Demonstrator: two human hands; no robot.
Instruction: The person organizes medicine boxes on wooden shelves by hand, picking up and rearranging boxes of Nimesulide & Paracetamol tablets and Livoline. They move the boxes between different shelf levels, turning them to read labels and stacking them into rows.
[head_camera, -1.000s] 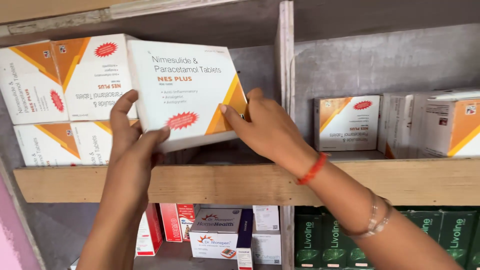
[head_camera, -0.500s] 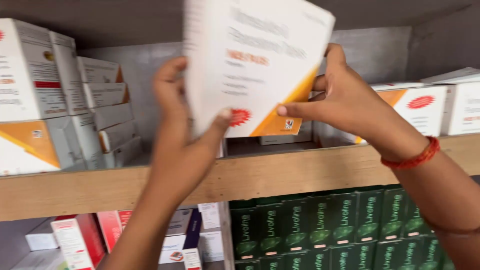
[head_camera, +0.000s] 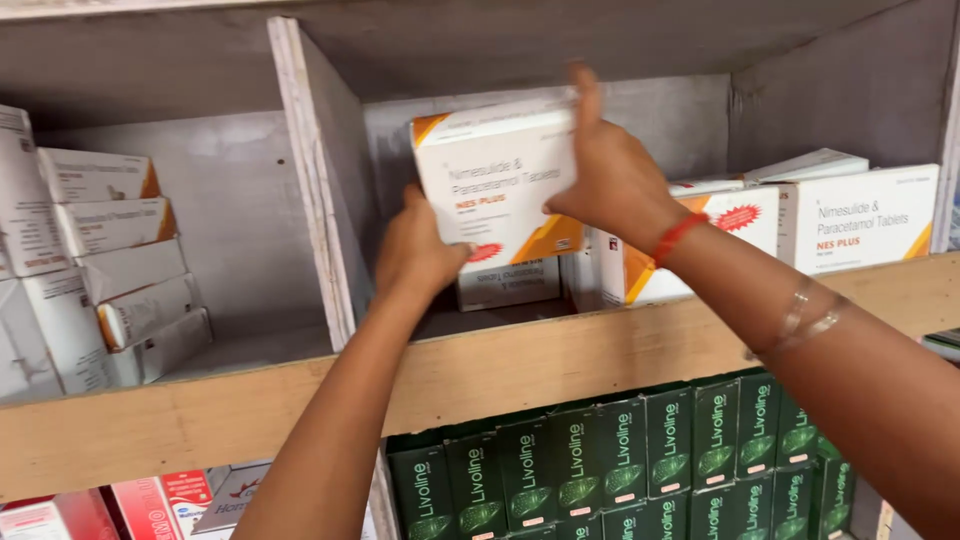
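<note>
Grey-painted wooden shelving fills my head view, split by an upright white-edged wooden divider (head_camera: 310, 180) into two compartments above a long bare-wood shelf edge (head_camera: 560, 365).

Taking that divider as my landmark: just to its right, both hands hold up a flat white cardboard medicine box with orange corners and a red seal (head_camera: 497, 185). My left hand (head_camera: 418, 252) cups the box's lower left corner, fingers wrapped on it from below; its grip is closed on the box. My right hand (head_camera: 610, 170) presses on the box's right edge, fingers running upward along it and the thumb on the front face, so this grip is closed on the box too. A red thread band (head_camera: 677, 237) sits on that wrist.

The box stands on edge, face toward me, long axis tilted slightly off upright, inside the compartment right of the divider and raised above the shelf floor. Below and behind it rests a smaller white carton (head_camera: 508, 284). Farther right from the divider stand matching white-and-orange boxes (head_camera: 860, 215), near my right hand; the left hand is nearer the divider.

Left of the divider, a leaning stack of white cartons (head_camera: 120, 260) lies on its side. Under the shelf edge, to the divider's lower right, dark green cartons (head_camera: 620, 450) stand in rows.
</note>
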